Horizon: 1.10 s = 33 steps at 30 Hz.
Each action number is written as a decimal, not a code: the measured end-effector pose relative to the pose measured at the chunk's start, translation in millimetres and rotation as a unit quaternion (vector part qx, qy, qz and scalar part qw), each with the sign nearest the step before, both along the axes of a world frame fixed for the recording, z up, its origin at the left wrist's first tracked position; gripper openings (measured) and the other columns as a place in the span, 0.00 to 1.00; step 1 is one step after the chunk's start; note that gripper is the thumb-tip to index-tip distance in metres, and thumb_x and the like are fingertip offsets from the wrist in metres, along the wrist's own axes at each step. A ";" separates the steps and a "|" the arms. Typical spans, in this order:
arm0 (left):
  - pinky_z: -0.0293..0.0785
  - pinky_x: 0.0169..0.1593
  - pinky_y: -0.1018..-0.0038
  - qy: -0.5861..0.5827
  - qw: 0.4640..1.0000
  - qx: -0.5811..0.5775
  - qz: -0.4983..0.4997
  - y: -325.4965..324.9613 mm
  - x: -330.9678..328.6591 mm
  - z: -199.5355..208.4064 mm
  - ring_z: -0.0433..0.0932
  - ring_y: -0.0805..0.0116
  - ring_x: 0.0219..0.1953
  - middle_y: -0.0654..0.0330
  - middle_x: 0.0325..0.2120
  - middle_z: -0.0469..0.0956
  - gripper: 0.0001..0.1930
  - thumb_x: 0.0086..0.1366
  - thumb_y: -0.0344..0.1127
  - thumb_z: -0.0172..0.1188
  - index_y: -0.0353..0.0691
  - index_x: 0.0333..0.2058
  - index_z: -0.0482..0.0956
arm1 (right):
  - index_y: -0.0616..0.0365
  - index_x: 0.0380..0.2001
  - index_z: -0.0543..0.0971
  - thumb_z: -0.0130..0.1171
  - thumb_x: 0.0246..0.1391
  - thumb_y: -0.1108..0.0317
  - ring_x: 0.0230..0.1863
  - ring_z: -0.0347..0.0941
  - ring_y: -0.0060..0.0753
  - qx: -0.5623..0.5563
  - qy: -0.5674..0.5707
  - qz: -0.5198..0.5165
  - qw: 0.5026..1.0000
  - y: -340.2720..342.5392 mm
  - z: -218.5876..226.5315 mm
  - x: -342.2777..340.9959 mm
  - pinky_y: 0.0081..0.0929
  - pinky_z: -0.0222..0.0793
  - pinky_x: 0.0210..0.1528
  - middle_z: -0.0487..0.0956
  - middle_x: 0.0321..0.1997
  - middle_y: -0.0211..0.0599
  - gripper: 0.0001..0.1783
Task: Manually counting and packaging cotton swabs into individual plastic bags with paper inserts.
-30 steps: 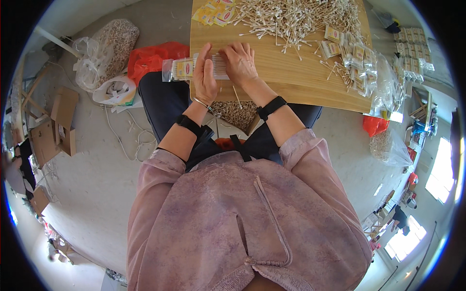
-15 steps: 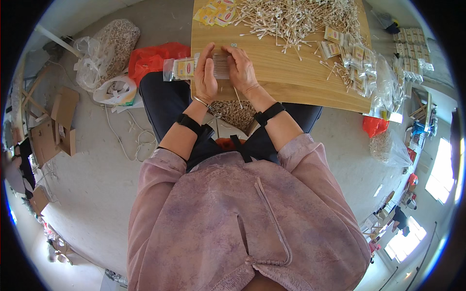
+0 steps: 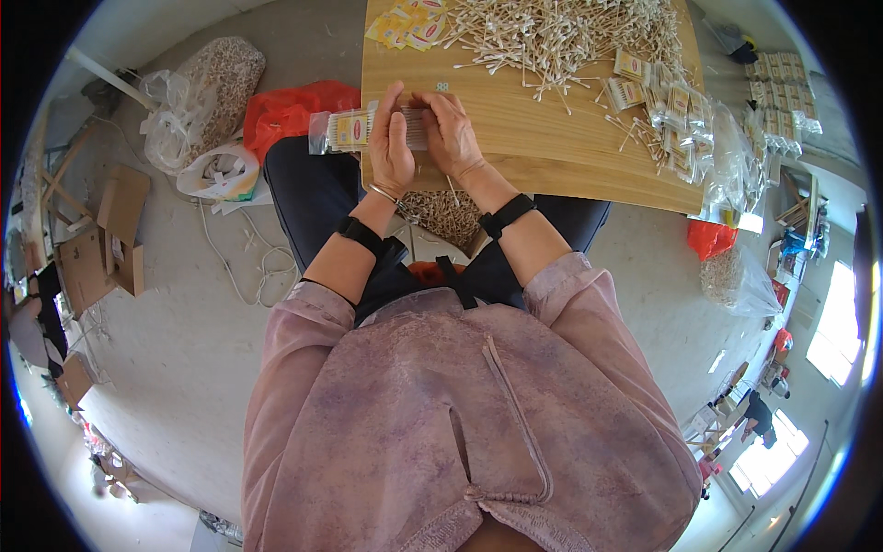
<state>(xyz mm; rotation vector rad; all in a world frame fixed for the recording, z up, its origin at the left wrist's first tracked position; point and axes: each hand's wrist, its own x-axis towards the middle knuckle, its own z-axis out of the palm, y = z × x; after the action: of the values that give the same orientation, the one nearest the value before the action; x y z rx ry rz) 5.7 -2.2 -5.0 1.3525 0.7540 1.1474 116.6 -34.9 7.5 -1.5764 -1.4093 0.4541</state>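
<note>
Near the table's left corner, my left hand (image 3: 393,147) stands on edge with its fingers stretched forward. My right hand (image 3: 449,133) faces it, its fingers a little bent but not wrapped round anything. A row of cotton swabs (image 3: 418,134) lies in the narrow gap between the two palms, partly hidden by them. Just left of my left hand is a clear packet (image 3: 348,131) of cotton swabs with a yellow card, sticking out past the table edge. Whether the row and the packet join behind my left hand, I cannot tell.
A big heap of loose cotton swabs (image 3: 561,37) covers the table's far side, beside yellow cards (image 3: 409,23). Filled packets (image 3: 676,110) pile up at the right edge. Below the table, a box of swabs (image 3: 441,213) sits between my legs. Red bag (image 3: 299,110) at left.
My right hand has shifted slightly left, closer to my left hand, and its fingers bend more. The gap showing the swabs is narrower. My left hand and the packet stay nearly in place.
</note>
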 end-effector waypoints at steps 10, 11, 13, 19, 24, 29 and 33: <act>0.57 0.61 0.73 -0.024 0.999 -0.023 -0.008 1.0 1.8 -7.5 0.65 0.64 0.59 0.53 0.56 0.67 0.21 0.71 0.38 0.39 0.33 0.58 0.65 | 0.60 0.47 0.70 0.56 0.45 0.78 0.53 0.63 0.51 0.039 -0.067 -0.066 0.995 -33.4 11.3 8.5 0.43 0.58 0.57 0.71 0.50 0.46 0.22; 0.57 0.61 0.73 -0.024 0.999 -0.024 -0.009 0.3 2.0 -4.5 0.65 0.64 0.59 0.53 0.56 0.67 0.21 0.71 0.38 0.39 0.33 0.58 0.65 | 0.60 0.51 0.67 0.59 0.42 0.75 0.56 0.60 0.52 -0.020 -0.089 -0.061 0.994 -46.9 14.5 6.6 0.45 0.55 0.59 0.68 0.54 0.46 0.28; 0.56 0.62 0.72 -0.018 0.999 -0.032 -0.011 0.0 3.0 3.2 0.64 0.63 0.59 0.52 0.57 0.67 0.21 0.72 0.38 0.39 0.32 0.57 0.65 | 0.60 0.55 0.64 0.62 0.40 0.73 0.59 0.57 0.52 -0.079 -0.112 -0.059 0.989 -70.0 18.5 6.8 0.47 0.52 0.61 0.64 0.57 0.47 0.34; 0.56 0.63 0.71 -0.021 0.999 -0.029 -0.005 1.9 3.2 0.7 0.64 0.63 0.60 0.52 0.57 0.67 0.21 0.72 0.39 0.39 0.32 0.57 0.65 | 0.62 0.61 0.57 0.66 0.37 0.68 0.64 0.51 0.53 -0.133 -0.204 0.036 0.969 -102.8 21.0 12.6 0.47 0.44 0.67 0.58 0.61 0.48 0.46; 0.56 0.62 0.71 -0.012 1.000 -0.027 -0.002 3.0 3.8 0.4 0.64 0.64 0.59 0.53 0.56 0.67 0.21 0.72 0.39 0.39 0.32 0.57 0.66 | 0.69 0.62 0.54 0.61 0.47 0.59 0.69 0.44 0.53 -0.098 -0.210 0.075 0.970 -86.7 22.0 11.2 0.46 0.38 0.70 0.52 0.67 0.54 0.44; 0.56 0.62 0.72 0.023 1.000 0.001 0.004 3.7 4.3 2.4 0.65 0.65 0.59 0.53 0.56 0.69 0.21 0.71 0.39 0.39 0.31 0.56 0.68 | 0.71 0.63 0.51 0.51 0.54 0.47 0.72 0.39 0.50 -0.118 -0.293 0.033 0.948 -41.0 4.7 10.5 0.43 0.35 0.71 0.47 0.70 0.56 0.45; 0.56 0.62 0.72 0.024 1.000 -0.002 0.004 3.9 2.9 1.5 0.65 0.65 0.59 0.53 0.55 0.69 0.21 0.71 0.40 0.39 0.32 0.55 0.68 | 0.70 0.64 0.51 0.45 0.55 0.40 0.72 0.39 0.49 -0.146 -0.370 0.039 0.917 -38.9 -2.5 3.7 0.42 0.34 0.71 0.47 0.70 0.55 0.47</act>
<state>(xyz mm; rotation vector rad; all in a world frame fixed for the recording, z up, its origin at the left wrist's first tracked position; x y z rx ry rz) 8.6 1.8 -3.5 1.3797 0.7954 1.1226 120.3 -73.8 5.0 -2.0615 -2.0471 0.0993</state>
